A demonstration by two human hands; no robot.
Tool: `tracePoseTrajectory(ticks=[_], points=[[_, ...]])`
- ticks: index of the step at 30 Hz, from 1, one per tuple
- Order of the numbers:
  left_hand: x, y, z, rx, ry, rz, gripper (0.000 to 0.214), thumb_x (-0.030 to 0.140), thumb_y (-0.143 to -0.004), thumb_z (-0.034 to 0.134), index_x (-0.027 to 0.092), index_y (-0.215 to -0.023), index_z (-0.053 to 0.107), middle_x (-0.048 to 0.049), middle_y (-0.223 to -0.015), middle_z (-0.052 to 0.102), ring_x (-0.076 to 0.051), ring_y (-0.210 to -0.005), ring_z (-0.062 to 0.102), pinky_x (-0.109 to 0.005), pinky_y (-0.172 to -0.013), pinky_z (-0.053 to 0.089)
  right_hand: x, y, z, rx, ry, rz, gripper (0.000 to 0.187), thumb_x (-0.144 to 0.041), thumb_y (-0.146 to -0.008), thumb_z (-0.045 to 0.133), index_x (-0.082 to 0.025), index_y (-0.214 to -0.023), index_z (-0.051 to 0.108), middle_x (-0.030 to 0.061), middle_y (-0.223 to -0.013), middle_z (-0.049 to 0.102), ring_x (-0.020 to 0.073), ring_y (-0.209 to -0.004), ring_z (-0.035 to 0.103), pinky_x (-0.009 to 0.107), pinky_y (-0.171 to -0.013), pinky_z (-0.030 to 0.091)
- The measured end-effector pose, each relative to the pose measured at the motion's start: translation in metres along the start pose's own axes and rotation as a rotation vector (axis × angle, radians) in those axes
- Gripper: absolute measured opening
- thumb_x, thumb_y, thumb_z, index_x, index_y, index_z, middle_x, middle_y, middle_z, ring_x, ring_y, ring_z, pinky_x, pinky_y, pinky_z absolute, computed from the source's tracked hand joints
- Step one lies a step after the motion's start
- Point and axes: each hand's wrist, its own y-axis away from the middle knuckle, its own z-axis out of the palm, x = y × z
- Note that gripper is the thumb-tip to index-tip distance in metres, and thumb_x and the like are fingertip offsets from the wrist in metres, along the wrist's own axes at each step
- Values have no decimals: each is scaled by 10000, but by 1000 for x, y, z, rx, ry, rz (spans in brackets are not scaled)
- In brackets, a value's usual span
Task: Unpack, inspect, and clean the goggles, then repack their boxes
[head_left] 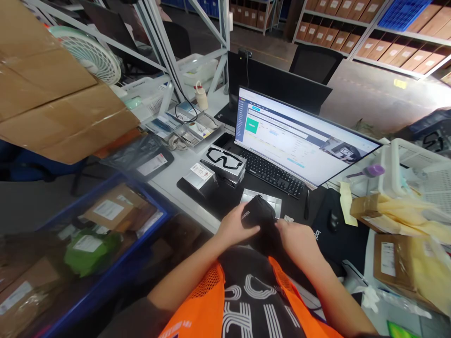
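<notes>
Both of my hands meet over a small black soft pouch (258, 213) with white lettering, just in front of my chest. My left hand (235, 226) wraps around its left side with fingers closed. My right hand (295, 235) grips its right lower part. Under the pouch lies a flat silver box lid (273, 200) on a black desk mat (225, 195). A silver box (223, 163) printed with black goggles rests to the upper left, beside a smaller silver box (199, 174).
A keyboard (273, 173) and a lit monitor (299, 137) stand behind the pouch. A mouse (333, 220) lies to the right. A blue bin (105, 230) of parcels sits at left, cardboard boxes (52, 94) above it, a white basket (419, 173) and packages at right.
</notes>
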Motion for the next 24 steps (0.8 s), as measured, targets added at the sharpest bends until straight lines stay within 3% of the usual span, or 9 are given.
tracePoseTrajectory(ticks=[2, 5, 8, 11, 15, 19, 22, 24], points=[[6, -8, 2, 48, 152, -50, 797, 438, -617, 864, 213, -1326, 577, -116, -1253, 677, -339, -1155, 622, -435, -1017, 461, -14, 11, 3, -16, -20, 3, 266, -190, -1004, 435, -145, -913, 680, 123, -736, 740, 253, -695, 740, 289, -525, 379], [17, -25, 9, 152, 596, -218, 707, 397, -540, 923, 177, -1165, 675, -118, -1146, 724, -323, -1106, 649, -409, -1020, 466, -44, 16, 18, -66, -54, -44, 217, -61, -914, 472, -119, -908, 681, 149, -746, 734, 264, -700, 737, 295, -546, 442], [33, -44, 15, 236, 904, -360, 565, 492, -673, 824, 164, -1112, 685, -118, -1073, 749, -288, -1010, 696, -401, -940, 530, -69, 7, 40, -107, -80, -66, 227, 7, -848, 478, -71, -896, 686, 198, -777, 728, 287, -729, 738, 319, -575, 496], [46, -58, 14, 214, 1143, -478, 537, 556, -778, 690, 141, -1120, 686, -123, -991, 766, -274, -934, 725, -405, -886, 570, -76, -10, 55, -117, -110, -47, 231, 6, -840, 482, -25, -939, 689, 244, -831, 727, 309, -760, 740, 343, -590, 518], [46, -58, 8, 189, 1411, -623, 466, 521, -778, 693, 135, -1040, 718, -105, -867, 775, -283, -910, 738, -413, -890, 587, -52, -22, 51, -131, -183, -46, 218, -25, -835, 542, -57, -983, 699, 227, -901, 746, 297, -823, 744, 353, -669, 541], [21, -41, 17, 251, 1409, -574, 462, 491, -753, 733, 135, -1047, 711, -117, -917, 777, -299, -965, 731, -434, -934, 570, -4, -7, 27, -139, -276, -12, 244, -178, -875, 628, -109, -1098, 699, 168, -909, 763, 276, -828, 743, 346, -706, 557], [2, -27, 29, 318, 1390, -490, 509, 443, -702, 790, 167, -1117, 685, -96, -1032, 771, -290, -1045, 710, -428, -1003, 529, 17, 6, 15, 23, -717, -18, 349, -269, -979, 495, -164, -1288, 620, 111, -994, 756, 204, -856, 731, 322, -771, 574], [-7, -18, 35, 329, 1382, -447, 562, 361, -649, 830, 192, -1159, 668, -73, -1082, 764, -284, -1090, 693, -425, -1047, 495, 14, 6, 17, 97, -1039, -133, 374, -272, -1017, 389, -199, -1302, 619, 92, -1071, 741, 175, -906, 723, 316, -820, 582]])
